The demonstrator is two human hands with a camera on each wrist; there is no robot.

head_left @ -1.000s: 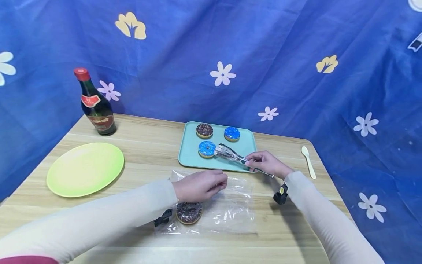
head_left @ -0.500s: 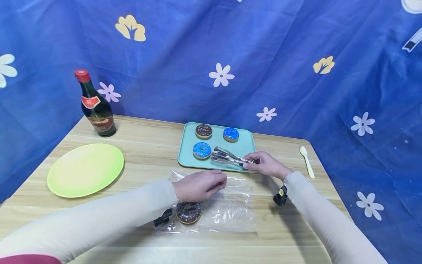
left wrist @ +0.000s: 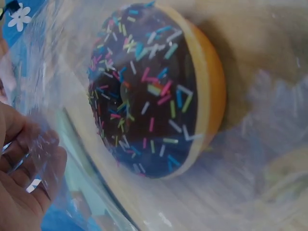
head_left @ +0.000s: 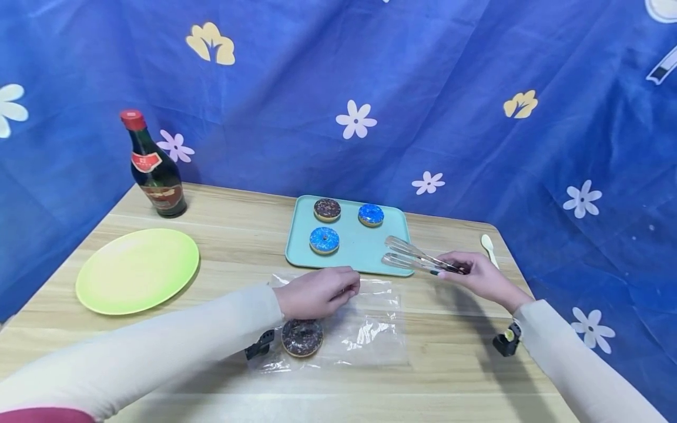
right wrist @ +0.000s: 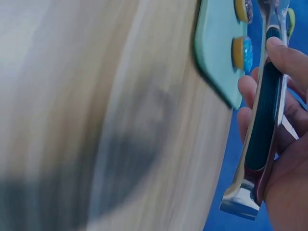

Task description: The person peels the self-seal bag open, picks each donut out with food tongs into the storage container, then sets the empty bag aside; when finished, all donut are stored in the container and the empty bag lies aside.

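Observation:
My right hand (head_left: 476,275) holds metal tongs (right wrist: 262,125) with dark grips. The tongs' tips are apart, with nothing between them, over the right edge of a mint tray (head_left: 359,249). On that tray lie a light-blue donut (head_left: 324,240), a darker blue donut (head_left: 371,215) and a chocolate donut (head_left: 327,210). My left hand (head_left: 319,292) pinches the upper edge of a clear plastic bag (head_left: 370,329) on the table. Inside the bag, below that wrist, is a chocolate donut with sprinkles (left wrist: 144,91).
A lime-green plate (head_left: 137,270) lies on the left of the wooden table (head_left: 211,376). Behind it stands a dark bottle with a red cap (head_left: 158,170). A pale spoon (head_left: 489,249) is at the right, partly behind my right hand. A blue curtain (head_left: 275,106) hangs behind.
The light-blue donut slid slightly left on the tray, then stayed. My right hand moved right with the tongs, away from that donut, and the tips spread. My left hand barely moved.

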